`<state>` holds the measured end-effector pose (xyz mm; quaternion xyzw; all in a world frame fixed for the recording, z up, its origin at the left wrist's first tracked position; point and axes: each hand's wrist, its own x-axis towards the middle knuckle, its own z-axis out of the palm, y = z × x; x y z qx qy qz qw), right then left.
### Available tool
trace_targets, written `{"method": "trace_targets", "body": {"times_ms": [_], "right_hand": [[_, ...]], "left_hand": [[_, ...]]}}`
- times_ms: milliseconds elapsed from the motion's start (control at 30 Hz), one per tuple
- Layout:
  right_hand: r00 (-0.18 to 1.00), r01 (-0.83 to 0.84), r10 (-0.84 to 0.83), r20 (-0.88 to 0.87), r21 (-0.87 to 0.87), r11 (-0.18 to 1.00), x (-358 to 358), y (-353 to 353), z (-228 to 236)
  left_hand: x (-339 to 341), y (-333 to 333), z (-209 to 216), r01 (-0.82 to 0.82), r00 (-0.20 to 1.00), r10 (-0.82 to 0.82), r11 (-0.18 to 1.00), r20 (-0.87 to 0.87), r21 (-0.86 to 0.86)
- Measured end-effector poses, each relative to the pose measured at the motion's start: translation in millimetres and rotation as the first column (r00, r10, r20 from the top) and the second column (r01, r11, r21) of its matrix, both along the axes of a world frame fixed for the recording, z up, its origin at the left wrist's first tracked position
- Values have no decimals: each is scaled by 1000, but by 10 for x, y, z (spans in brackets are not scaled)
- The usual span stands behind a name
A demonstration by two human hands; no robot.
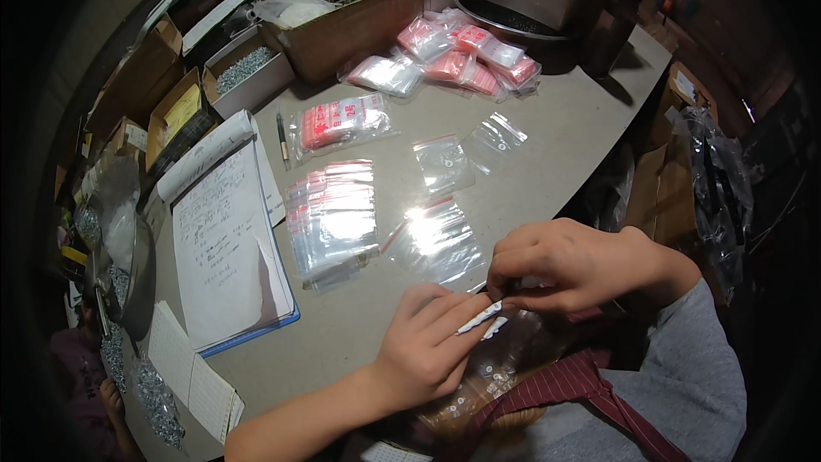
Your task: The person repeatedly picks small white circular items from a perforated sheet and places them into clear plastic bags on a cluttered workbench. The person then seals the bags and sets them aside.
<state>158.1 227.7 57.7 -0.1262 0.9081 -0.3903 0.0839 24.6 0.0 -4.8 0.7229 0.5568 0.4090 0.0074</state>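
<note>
Pinching small bag (484,319) at table (581,120) edge: left hand (428,342) and right hand (556,265) both gripping it. Bag stacks (333,218), notepad (227,239), boxes (342,17) crowding grey surface.

The scene is being viewed from a single head-worn fisheye camera, looking steeply down and forward over the bench (547,133). The near edge is being seen closest, where the forearms are entering from the lower edge; the far edge is being bent toward the dark rim.
</note>
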Motion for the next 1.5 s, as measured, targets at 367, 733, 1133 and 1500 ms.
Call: {"method": "trace_targets", "body": {"times_ms": [367,733,1133,1500], "right_hand": [[950,80,-25,-311,166,983,122,-111,-51],[784,619,-612,106,-56,783,-743,1222,-217],[856,496,-475,-204,582,645,-992,1055,1],[973,231,-217,-83,238,943,-1341,545,-87]], "left_hand": [[-18,-4,60,-42,956,78,990,281,-133],[-33,44,26,-66,958,95,992,272,-111],[-34,19,21,-57,956,82,994,280,-97],[6,-13,9,-48,962,68,996,266,-81]]}}
